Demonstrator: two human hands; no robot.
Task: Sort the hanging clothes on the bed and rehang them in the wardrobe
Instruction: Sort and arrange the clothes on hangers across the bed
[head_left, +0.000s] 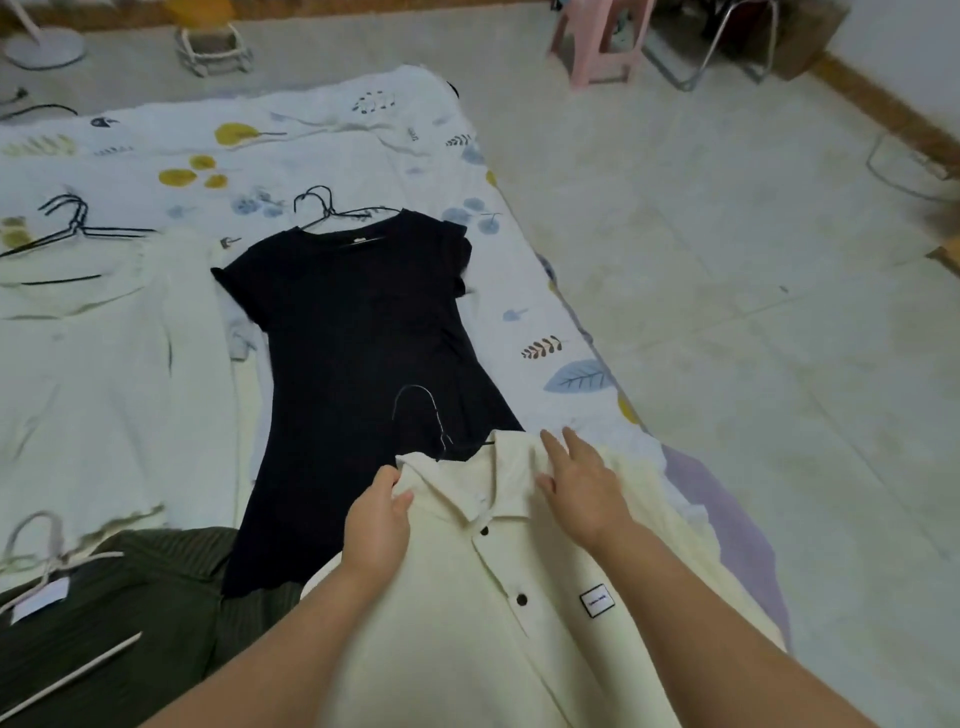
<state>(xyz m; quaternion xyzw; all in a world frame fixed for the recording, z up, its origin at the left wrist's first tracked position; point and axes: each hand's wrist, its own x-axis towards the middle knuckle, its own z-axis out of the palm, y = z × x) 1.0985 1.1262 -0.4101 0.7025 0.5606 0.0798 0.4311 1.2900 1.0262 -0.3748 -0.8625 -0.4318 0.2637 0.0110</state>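
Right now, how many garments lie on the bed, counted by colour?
Black: 1, the dress.
Cream or white: 2, the buttoned shirt and the knit top.
Dark green: 1, the ribbed garment.
Total: 4.

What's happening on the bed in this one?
A person is laying out a cream button-up shirt on a wire hanger. The left hand pinches its collar at the shoulder; the right hand lies flat on the other shoulder. A black dress, a white garment and a dark green ribbed one lie alongside.
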